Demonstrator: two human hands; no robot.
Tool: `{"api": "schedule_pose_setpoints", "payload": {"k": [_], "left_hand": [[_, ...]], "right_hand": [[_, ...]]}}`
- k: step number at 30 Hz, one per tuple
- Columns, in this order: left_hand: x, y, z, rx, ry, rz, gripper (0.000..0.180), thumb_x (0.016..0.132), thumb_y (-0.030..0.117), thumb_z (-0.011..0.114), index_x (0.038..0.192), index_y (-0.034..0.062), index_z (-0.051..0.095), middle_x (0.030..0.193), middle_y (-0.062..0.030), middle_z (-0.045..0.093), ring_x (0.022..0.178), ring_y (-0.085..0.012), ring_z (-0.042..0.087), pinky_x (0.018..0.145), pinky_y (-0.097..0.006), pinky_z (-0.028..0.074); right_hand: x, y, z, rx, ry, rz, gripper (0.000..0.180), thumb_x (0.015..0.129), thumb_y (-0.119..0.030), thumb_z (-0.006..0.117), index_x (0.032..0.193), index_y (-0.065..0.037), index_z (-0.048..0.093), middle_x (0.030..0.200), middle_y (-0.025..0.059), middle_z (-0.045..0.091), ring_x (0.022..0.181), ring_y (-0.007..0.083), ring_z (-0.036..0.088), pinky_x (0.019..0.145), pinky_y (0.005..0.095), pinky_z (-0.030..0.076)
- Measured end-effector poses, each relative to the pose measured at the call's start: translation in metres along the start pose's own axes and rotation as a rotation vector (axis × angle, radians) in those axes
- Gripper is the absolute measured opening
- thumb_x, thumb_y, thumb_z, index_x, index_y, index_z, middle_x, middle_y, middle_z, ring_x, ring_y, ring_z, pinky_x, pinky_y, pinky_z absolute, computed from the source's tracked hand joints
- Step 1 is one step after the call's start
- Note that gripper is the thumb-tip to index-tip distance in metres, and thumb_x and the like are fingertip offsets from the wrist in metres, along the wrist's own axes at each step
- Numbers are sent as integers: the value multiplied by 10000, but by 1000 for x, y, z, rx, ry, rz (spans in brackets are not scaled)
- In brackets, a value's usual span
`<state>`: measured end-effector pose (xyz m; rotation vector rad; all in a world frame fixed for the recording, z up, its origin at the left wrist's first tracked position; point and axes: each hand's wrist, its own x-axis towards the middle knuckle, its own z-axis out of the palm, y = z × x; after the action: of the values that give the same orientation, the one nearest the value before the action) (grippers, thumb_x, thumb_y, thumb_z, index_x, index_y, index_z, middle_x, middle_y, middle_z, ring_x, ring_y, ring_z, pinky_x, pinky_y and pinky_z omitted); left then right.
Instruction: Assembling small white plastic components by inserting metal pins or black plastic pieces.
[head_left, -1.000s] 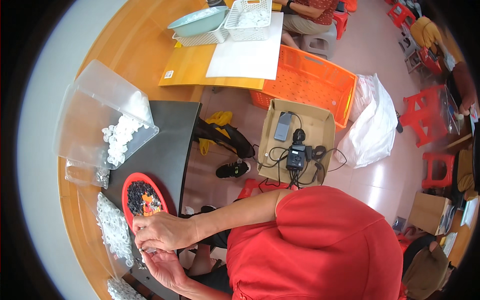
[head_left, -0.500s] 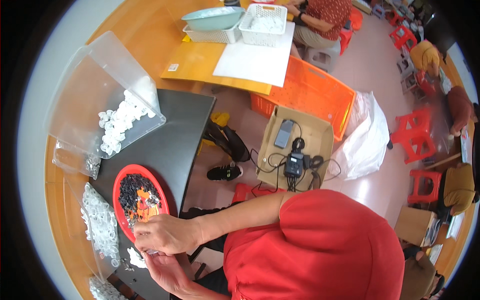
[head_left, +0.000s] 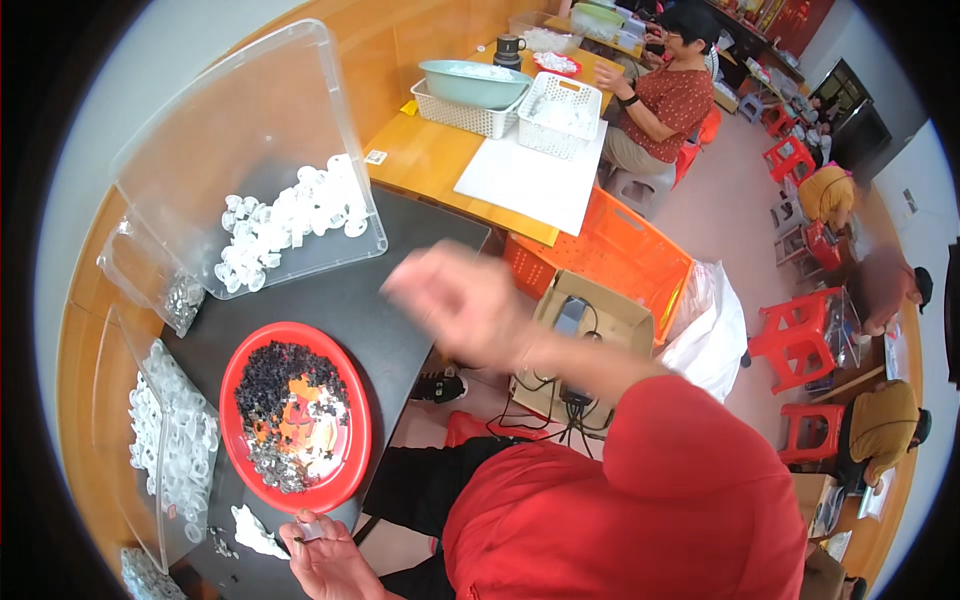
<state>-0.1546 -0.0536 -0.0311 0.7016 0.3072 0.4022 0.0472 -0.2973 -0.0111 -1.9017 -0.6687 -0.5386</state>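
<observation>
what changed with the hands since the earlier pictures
The right hand has parted from the left hand, moving up and right in the picture; blur hides whether it holds anything. The left hand holds a small clear piece. The red plate and clear bin stay on the black table.

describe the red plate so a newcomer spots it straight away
Find the black table bearing a big clear box of white parts. Below that box in the picture lies the red plate. Unlike the clear containers nearby, it is opaque and holds small black pieces.
</observation>
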Motion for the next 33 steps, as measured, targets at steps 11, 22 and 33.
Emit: {"api": "schedule_pose_setpoints", "payload": {"k": [11,22,33], "left_hand": [[13,5,-8,-116,-66,-50,191,880,113,537,1024,25,447,1036,-139,520,801,-167,497,756,-285,435],[9,11,-6,-111,42,-30,173,868,113,528,987,39,428,977,-110,468,735,-150,425,678,-273,376],[5,-3,17,-56,-89,-85,163,869,109,510,971,34,408,968,-122,472,714,-160,411,671,-281,380]], "right_hand": [[-45,288,-264,-1077,405,1076,424,782,-294,644,1179,-158,581,1113,166,628,1041,333,600,875,400,483],[-104,330,-225,-823,-13,1464,659,815,-71,519,1418,-164,271,752,144,626,539,237,621,450,386,491],[-121,314,-198,-703,-128,1472,670,852,-53,381,1473,-127,139,820,198,668,606,253,652,545,390,507]]}}
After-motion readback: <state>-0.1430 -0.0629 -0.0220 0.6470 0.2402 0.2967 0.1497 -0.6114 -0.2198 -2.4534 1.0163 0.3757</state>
